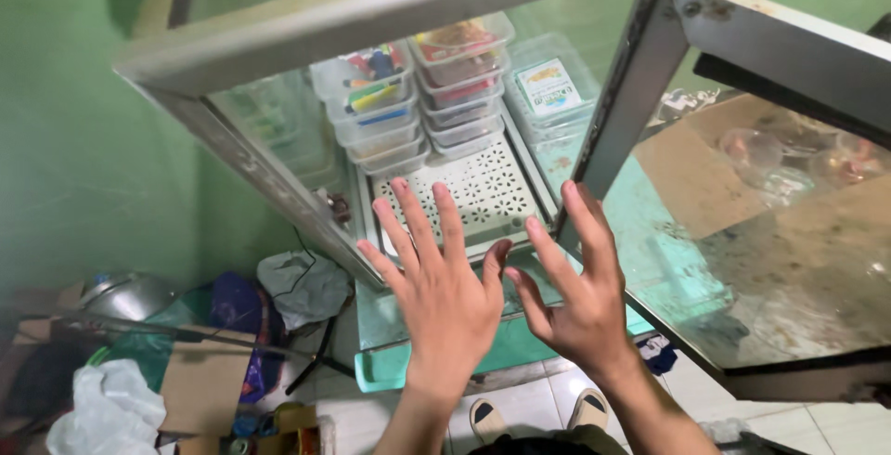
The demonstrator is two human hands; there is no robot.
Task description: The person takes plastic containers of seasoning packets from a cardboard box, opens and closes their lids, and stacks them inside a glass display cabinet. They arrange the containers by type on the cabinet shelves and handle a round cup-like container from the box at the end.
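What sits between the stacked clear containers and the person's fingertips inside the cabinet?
In the head view, a white perforated tray lies flat between the stacked clear containers and the left hand and right hand.

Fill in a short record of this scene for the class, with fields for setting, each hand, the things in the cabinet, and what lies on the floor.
setting: glass display cabinet with a metal frame, its door swung open, seen from above
left hand: left hand, fingers spread, over the white perforated tray
right hand: right hand, open, fingertips near the open door's frame edge
in cabinet: stacked clear plastic containers, some with colourful contents
floor: white plastic bag, cardboard, metal pot, tiled floor
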